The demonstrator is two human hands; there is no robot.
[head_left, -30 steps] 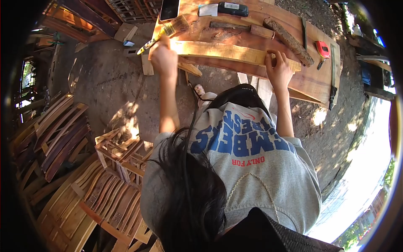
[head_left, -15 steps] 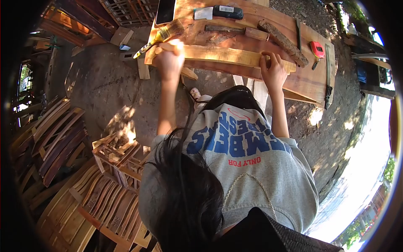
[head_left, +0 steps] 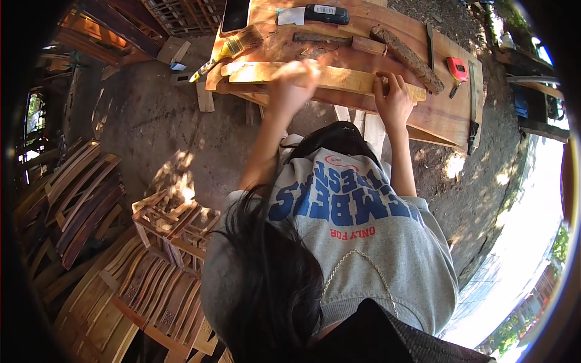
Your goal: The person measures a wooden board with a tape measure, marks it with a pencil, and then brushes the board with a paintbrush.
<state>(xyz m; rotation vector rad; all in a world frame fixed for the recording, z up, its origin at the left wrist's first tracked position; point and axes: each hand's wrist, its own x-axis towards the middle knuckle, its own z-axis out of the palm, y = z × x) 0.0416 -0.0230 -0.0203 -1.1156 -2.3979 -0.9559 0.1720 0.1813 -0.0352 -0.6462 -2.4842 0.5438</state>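
Note:
A slightly curved wooden slat (head_left: 348, 80) lies along the near edge of the wooden table (head_left: 448, 115). My left hand (head_left: 293, 88) is closed in a fist on the left half of the slat, blurred by motion; anything inside its fingers is hidden. Near the slat's right end, my right hand (head_left: 393, 100) grips it with bent fingers. A paintbrush (head_left: 233, 48) lies beyond the slat's left end. Behind the slat are a chisel (head_left: 368, 46) with a wooden handle and a rough wooden stick (head_left: 407, 57).
A red tape measure (head_left: 456, 69) lies at the table's right. Toward the back are a phone (head_left: 236, 15), a dark case with a barcode label (head_left: 327, 13) and a white paper (head_left: 292, 16). Wooden chair parts (head_left: 151, 284) are stacked at lower left.
My left hand has slid right along the slat, from its left end toward the middle, uncovering that end. The right hand stays in the same place.

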